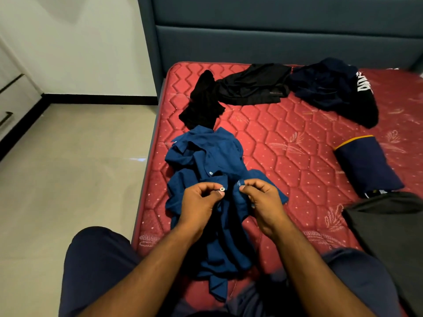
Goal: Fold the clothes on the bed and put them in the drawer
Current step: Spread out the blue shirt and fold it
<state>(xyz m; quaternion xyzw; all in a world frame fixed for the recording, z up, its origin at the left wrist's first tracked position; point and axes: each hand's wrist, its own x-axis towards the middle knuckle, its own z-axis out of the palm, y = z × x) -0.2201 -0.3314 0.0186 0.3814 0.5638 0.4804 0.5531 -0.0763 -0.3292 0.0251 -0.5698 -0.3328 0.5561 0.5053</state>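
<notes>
A crumpled blue button shirt (pixel 206 156) lies on the near left part of the red mattress (pixel 286 138). My left hand (pixel 199 202) pinches one front edge of it beside a white button. My right hand (pixel 263 200) pinches the opposite front edge, a little to the right. Unfolded black clothes (pixel 247 85) and a dark navy garment with white lettering (pixel 332 88) lie at the head end. A folded navy piece with an orange stripe (pixel 366 165) sits at the right, with a folded dark grey piece (pixel 393 227) just in front of it.
A dark blue padded headboard (pixel 274 37) backs the bed. Beige tiled floor (pixel 68 168) lies to the left. White drawers with black handles (pixel 9 104) stand at the far left edge. My knees in navy trousers (pixel 96 266) are at the bed's near edge.
</notes>
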